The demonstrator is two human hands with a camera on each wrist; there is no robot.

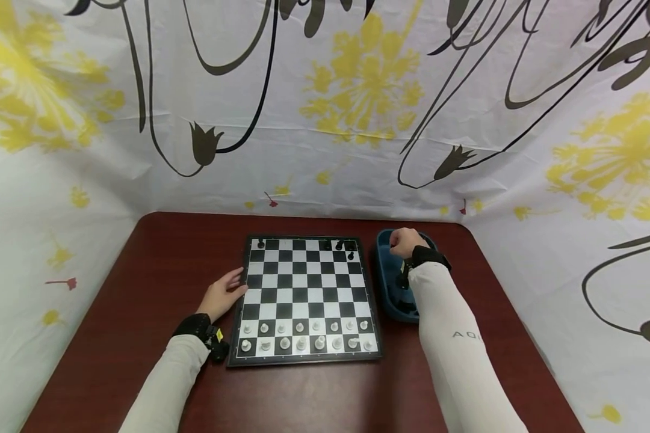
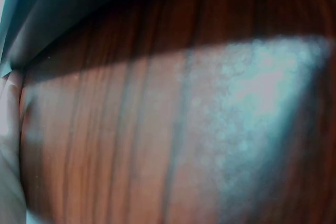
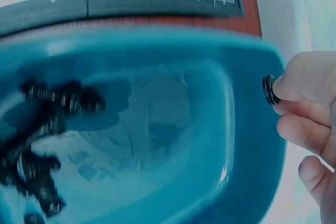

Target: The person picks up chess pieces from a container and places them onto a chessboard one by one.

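A black-framed chessboard (image 1: 299, 281) lies on the table, white pieces (image 1: 301, 343) filling its two near rows. One black piece (image 1: 260, 243) stands at the far left corner; several more (image 1: 339, 245) are grouped at the far right. My left hand (image 1: 221, 299) rests against the board's left edge with fingers relaxed. Over the far end of a blue tub (image 1: 386, 294), my right hand (image 1: 406, 242) pinches a small black chess piece (image 3: 270, 89) between thumb and fingers. Only its round base shows in the right wrist view. Several black pieces (image 3: 39, 166) lie inside the tub.
The tub stands just right of the board on the dark red-brown table (image 1: 298, 394). A white cloth (image 1: 281, 180) with yellow flowers and dark stems hangs behind and on both sides of the table.
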